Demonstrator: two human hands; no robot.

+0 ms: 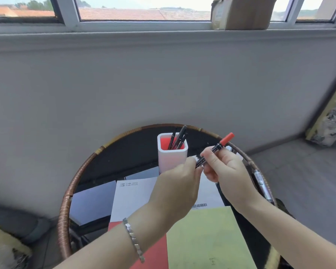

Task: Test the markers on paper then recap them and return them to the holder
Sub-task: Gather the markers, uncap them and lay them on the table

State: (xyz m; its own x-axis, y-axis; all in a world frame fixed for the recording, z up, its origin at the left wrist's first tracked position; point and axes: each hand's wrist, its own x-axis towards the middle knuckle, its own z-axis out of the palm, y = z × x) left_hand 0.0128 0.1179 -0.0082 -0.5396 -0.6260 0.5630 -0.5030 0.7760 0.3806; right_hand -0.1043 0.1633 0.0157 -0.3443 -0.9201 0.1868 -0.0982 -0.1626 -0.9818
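Yellow paper [208, 237] lies nearest, w/ a red sheet [155, 251] to its left and a white printed sheet [132, 199] beyond, all on the round dark bench [124, 152] w/ a rattan-wrapped rim. Faint pen mark near the yellow sheet's bottom edge; can't read it.

Above the sheets both hands meet on one marker [213, 150]: black barrel, red cap or end pointing up-right. Right hand [223, 166] is closed round the barrel's middle, thumb and fingers pinching it. Left hand [178, 185], bracelet on the wrist, is curled shut on the marker's lower end; whatever sits there (a cap, prob.) is hidden by the fingers.

White holder [172, 154] w/ red inside stands just behind the hands, several dark pens in it. Another marker [261, 184] lies at the bench's right rim.

Step, as I judge it: cap at the lower end coming off or going on; can't tell which. If uncapping, next is tip to paper for a test stroke. If recapping, push straight along the barrel till seated, then drop it in the holder.
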